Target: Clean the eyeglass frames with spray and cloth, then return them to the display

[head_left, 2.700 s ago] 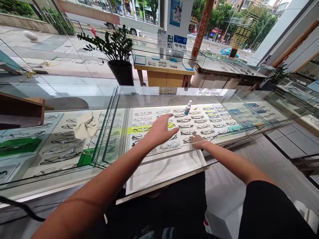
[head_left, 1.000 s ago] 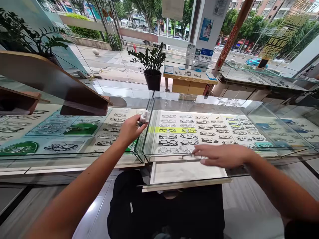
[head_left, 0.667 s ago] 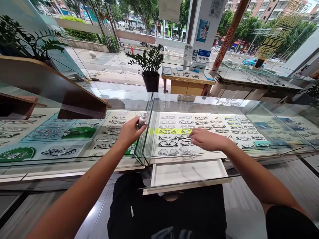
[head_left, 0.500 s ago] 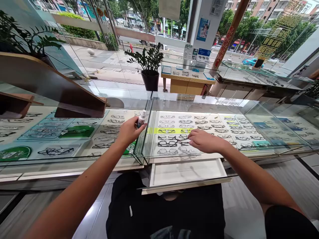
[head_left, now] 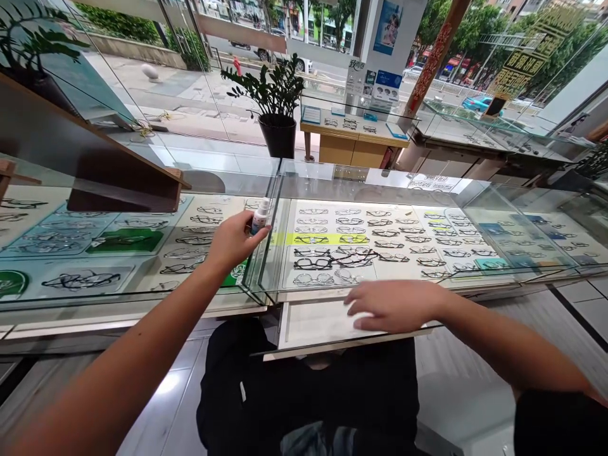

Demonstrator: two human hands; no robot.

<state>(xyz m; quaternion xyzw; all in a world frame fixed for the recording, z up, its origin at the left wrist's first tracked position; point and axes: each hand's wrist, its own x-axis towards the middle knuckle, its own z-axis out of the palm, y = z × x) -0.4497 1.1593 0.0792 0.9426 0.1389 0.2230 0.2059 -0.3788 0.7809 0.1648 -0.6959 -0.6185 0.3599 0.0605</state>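
My left hand [head_left: 234,242] is closed around a small white spray bottle [head_left: 260,216] above the glass counter, beside the seam between two cases. My right hand [head_left: 387,305] hovers over the pulled-out drawer [head_left: 313,324], fingers apart and slightly bent, with nothing visible in them. Rows of eyeglasses lie in the display case beyond it. A dark-framed pair of glasses [head_left: 354,256] sits at an angle there, overlapping its neighbours, right of another black pair [head_left: 312,263].
A wooden shelf [head_left: 123,183] stands on the counter at the left. Behind the counter are a potted plant [head_left: 277,136] and a low display table [head_left: 351,144]. The drawer's front edge [head_left: 342,347] sticks out close to my body.
My right hand has moved back from above the eyeglasses to over the drawer, and its fingers have spread. My left hand still holds the bottle. The view has shifted slightly.
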